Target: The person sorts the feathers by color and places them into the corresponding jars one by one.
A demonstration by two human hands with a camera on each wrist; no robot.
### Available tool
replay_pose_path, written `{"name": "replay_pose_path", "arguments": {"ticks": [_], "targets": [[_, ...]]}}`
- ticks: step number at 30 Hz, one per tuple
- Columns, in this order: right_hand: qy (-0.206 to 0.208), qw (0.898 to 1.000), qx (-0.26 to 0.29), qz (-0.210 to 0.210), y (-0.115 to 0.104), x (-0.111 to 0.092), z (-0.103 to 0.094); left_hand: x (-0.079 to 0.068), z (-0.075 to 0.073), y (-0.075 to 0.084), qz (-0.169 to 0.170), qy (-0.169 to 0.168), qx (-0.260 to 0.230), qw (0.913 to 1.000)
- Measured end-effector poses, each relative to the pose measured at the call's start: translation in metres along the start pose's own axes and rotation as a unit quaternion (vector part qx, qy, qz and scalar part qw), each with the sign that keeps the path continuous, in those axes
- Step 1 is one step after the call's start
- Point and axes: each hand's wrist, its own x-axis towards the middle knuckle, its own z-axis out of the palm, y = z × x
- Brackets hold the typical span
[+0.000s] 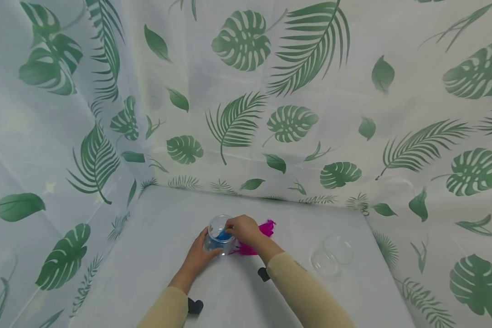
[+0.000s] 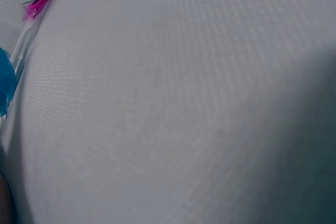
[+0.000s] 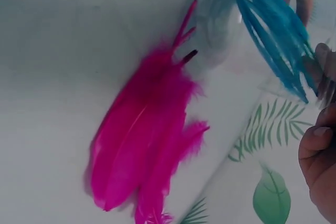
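I saw the person's left hand [image 1: 200, 254] curled around the clear jar [image 1: 218, 223] on the white tabletop [image 1: 147, 228], with the blue plume [image 3: 270, 22] inside it. The right hand [image 1: 246, 229] was bent at the jar's mouth, close to the plume, though I couldn't tell whether it pinched it. Magenta feathers [image 3: 139, 129] lay just beside the jar, and two clear round pieces [image 1: 325, 264] sat farther right.

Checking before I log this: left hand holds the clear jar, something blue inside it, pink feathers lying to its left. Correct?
One slip: the pink feathers lie to the right of the clear jar, as the head view shows. The left hand does hold the jar, with something blue inside.
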Motion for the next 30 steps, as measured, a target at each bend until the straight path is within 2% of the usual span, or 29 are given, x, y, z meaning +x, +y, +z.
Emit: {"name": "replay_pose_path", "arguments": {"ticks": [3, 5, 9, 12, 13, 15, 18, 22, 26, 28, 30], "targets": [[0.012, 1.000, -0.015, -0.004, 0.000, -0.007, -0.004, 0.000, 0.003, -0.001, 0.008, 0.003, -0.003, 1.0000], [0.029, 1.000, -0.005, 0.000, 0.003, -0.017, -0.011, 0.000, 0.004, -0.001, 0.015, 0.004, -0.007, 0.9999], [0.125, 0.992, 0.025, 0.002, 0.025, -0.053, -0.037, -0.001, 0.005, -0.001, 0.018, 0.001, -0.001, 0.9998], [0.206, 0.977, 0.045, 0.023, 0.060, -0.090, -0.060, -0.002, 0.004, 0.001, 0.014, 0.002, 0.006, 0.9999], [0.218, 0.974, 0.052, 0.043, 0.073, -0.104, -0.067, -0.003, 0.003, 0.001, 0.013, 0.002, 0.009, 0.9999], [0.219, 0.968, 0.074, 0.100, 0.100, -0.134, -0.080, -0.003, 0.002, 0.002, 0.012, 0.003, 0.011, 0.9999], [0.181, 0.955, 0.115, 0.206, 0.137, -0.179, -0.091, -0.003, 0.001, 0.002, 0.010, 0.000, 0.015, 0.9998], [0.122, 0.926, 0.173, 0.313, 0.175, -0.228, -0.081, -0.003, 0.000, 0.002, 0.005, -0.002, 0.016, 0.9999], [0.090, 0.902, 0.226, 0.356, 0.192, -0.255, -0.054, -0.003, 0.000, 0.002, -0.001, -0.006, 0.009, 0.9999], [0.104, 0.893, 0.256, 0.356, 0.196, -0.260, -0.042, -0.003, 0.001, 0.001, -0.004, -0.008, 0.007, 0.9999], [0.138, 0.880, 0.288, 0.352, 0.199, -0.261, -0.030, -0.003, 0.001, 0.001, -0.005, -0.008, 0.003, 1.0000]]}}
